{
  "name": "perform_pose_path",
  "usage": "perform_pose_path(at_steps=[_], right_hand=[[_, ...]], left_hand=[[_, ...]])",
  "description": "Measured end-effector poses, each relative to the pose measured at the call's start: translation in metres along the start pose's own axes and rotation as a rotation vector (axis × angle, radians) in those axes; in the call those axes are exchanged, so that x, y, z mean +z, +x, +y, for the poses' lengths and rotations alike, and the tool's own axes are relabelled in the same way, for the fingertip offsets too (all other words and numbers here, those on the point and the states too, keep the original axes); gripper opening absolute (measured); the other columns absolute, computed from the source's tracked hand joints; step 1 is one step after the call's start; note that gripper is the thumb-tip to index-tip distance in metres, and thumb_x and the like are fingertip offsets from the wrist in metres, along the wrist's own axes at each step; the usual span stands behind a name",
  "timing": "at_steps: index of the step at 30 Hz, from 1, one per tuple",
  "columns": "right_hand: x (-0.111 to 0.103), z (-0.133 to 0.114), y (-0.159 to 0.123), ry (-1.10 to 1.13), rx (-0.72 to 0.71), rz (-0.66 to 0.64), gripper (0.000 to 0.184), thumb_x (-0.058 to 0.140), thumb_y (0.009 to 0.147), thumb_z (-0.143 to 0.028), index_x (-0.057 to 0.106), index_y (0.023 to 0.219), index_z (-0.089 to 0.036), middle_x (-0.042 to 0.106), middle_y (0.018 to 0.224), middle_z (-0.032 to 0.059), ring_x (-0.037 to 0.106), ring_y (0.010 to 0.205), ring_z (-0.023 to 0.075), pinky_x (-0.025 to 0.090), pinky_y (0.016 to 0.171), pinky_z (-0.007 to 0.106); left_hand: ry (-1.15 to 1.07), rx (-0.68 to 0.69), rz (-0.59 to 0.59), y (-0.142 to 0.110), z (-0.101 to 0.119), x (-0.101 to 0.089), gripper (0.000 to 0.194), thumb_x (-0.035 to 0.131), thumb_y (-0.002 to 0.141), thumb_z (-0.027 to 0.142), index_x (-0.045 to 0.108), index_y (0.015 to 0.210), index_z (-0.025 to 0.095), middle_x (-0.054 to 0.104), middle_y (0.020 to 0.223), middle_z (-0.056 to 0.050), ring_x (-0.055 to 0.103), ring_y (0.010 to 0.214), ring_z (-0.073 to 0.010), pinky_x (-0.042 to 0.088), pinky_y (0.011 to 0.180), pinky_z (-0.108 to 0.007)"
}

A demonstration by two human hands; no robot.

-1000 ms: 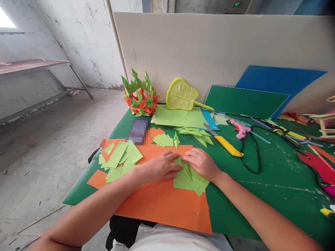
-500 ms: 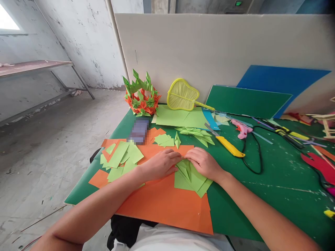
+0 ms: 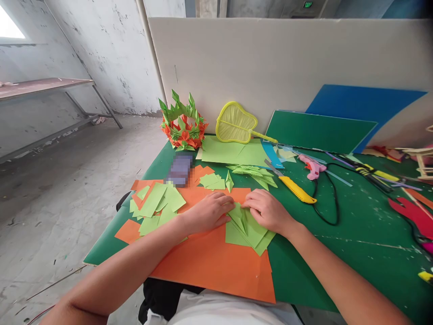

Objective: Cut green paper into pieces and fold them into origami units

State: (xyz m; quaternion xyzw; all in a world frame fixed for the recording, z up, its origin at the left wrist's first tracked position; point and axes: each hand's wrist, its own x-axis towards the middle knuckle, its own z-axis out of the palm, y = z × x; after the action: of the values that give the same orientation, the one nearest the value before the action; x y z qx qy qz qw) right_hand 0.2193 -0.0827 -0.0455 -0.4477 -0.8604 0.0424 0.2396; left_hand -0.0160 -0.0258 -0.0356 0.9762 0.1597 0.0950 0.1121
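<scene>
My left hand (image 3: pixel 211 211) rests over the orange sheet (image 3: pixel 216 266), its fingers bent and closed on the left edge of a small green origami paper (image 3: pixel 238 214). Across from it, my right hand (image 3: pixel 267 208) pinches the paper's right edge with curled fingers. Part of this piece is hidden by the fingers, so its full shape cannot be made out. Loose green squares (image 3: pixel 259 234) lie beneath and beside the right hand. Just beyond the hands stands a small folded green leaf shape (image 3: pixel 229 182), near a pile of folded green pieces (image 3: pixel 255 174).
More green squares (image 3: pixel 154 201) lie left of my arm. Behind are an orange-and-green paper crown (image 3: pixel 184 126), a blurred dark rectangle (image 3: pixel 180 169) and a yellow fan (image 3: pixel 236 123). To the right lie a yellow utility knife (image 3: pixel 297 189) with its blade out and a pink glue gun (image 3: pixel 311 167) with a cord.
My right hand has shifted slightly right, widening the gap between the hands and showing more green paper there. The left hand has hardly moved.
</scene>
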Motion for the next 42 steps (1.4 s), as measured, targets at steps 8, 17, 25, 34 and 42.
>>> perform_pose_path(at_steps=[8, 17, 25, 34, 42], right_hand=[[-0.012, -0.009, -0.001, -0.083, 0.046, -0.133, 0.052, 0.062, 0.08, -0.059, 0.064, 0.116, -0.02, 0.062, 0.104, 0.0097, 0.054, 0.095, 0.0263, 0.042, 0.086, 0.042], [-0.006, 0.001, -0.004, -0.115, 0.011, -0.114, 0.03, 0.049, 0.093, -0.026, 0.065, 0.119, -0.029, 0.061, 0.113, 0.0081, 0.054, 0.105, 0.0248, 0.042, 0.091, 0.042], [0.001, 0.009, -0.006, -0.1, -0.046, -0.059, 0.034, 0.045, 0.095, -0.014, 0.071, 0.109, -0.031, 0.062, 0.117, 0.0064, 0.054, 0.109, 0.0243, 0.042, 0.09, 0.042], [0.004, 0.005, -0.005, 0.033, -0.025, 0.035, 0.034, 0.039, 0.095, -0.01, 0.071, 0.095, -0.023, 0.061, 0.092, 0.0079, 0.054, 0.084, 0.02, 0.048, 0.071, 0.034], [0.002, -0.002, -0.005, 0.211, -0.047, -0.056, 0.008, 0.06, 0.09, -0.025, 0.068, 0.089, -0.023, 0.064, 0.093, 0.0059, 0.059, 0.088, 0.0192, 0.049, 0.075, 0.032]], left_hand=[[0.053, -0.067, 0.058, 0.001, 0.002, 0.005, 0.028, 0.047, 0.095, 0.03, 0.057, 0.117, 0.016, 0.056, 0.114, -0.012, 0.051, 0.109, -0.0255, 0.044, 0.098, -0.04], [-0.047, 0.017, 0.083, 0.001, -0.003, 0.003, 0.029, 0.039, 0.096, 0.016, 0.059, 0.117, 0.018, 0.064, 0.098, -0.008, 0.056, 0.093, -0.02, 0.044, 0.089, -0.034], [-0.094, 0.079, 0.155, 0.002, -0.013, 0.008, 0.025, 0.042, 0.096, 0.018, 0.066, 0.104, 0.019, 0.063, 0.11, -0.011, 0.056, 0.107, -0.0213, 0.045, 0.094, -0.036], [-0.143, 0.117, 0.127, 0.002, -0.012, 0.004, 0.028, 0.04, 0.096, 0.016, 0.067, 0.103, 0.017, 0.066, 0.108, -0.011, 0.061, 0.1, -0.0203, 0.048, 0.089, -0.033], [-0.164, 0.082, 0.104, -0.002, -0.015, 0.003, 0.026, 0.045, 0.091, 0.011, 0.069, 0.099, 0.019, 0.066, 0.111, -0.009, 0.062, 0.1, -0.0202, 0.048, 0.087, -0.031]])
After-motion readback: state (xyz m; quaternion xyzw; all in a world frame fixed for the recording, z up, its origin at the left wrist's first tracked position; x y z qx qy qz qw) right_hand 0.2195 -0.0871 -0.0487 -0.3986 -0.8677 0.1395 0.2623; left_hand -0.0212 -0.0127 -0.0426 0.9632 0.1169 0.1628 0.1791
